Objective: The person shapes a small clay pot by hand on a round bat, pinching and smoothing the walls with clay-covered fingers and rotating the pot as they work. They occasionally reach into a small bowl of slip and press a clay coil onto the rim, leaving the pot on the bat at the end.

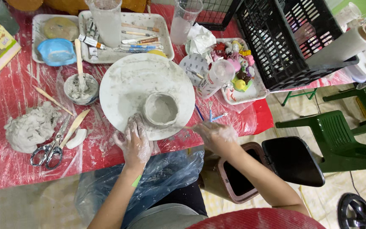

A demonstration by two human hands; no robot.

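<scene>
1. Clay pot (161, 109), small, grey and open-topped, sits on a round clay-smeared turntable (138, 87) at the near edge of the surface (5, 97), which is covered in red sheet under clear plastic film.
2. Left hand (134, 142), coated in wet clay, lies palm down with fingers loosely spread on the near rim of the turntable; fingertips touch the pot's outer wall on its left-near side.
3. Right hand (217, 135), also clay-coated, pinches a thin stick tool (186, 127) between pressed-together fingers; the tool's tip meets the pot's base on the right-near side.
4. Lump of raw clay (30, 127) rests toward the left edge of the surface, well apart from the pot.
5. Scissors (49, 148) and a flat wooden modelling tool (73, 127) lie just beside the lump, near the front edge.
6. Small bowl of slip (80, 89) with a wooden stick standing in it sits left of the turntable.
7. White tray (166, 38) with brushes and paint tubes sits at the far edge; a blue bowl (56, 51) is on a second tray to its left.
8. Black plastic crate (289, 38) occupies the far right corner.
9. Green plastic chair (339, 140) stands on the floor beyond the right edge.
</scene>
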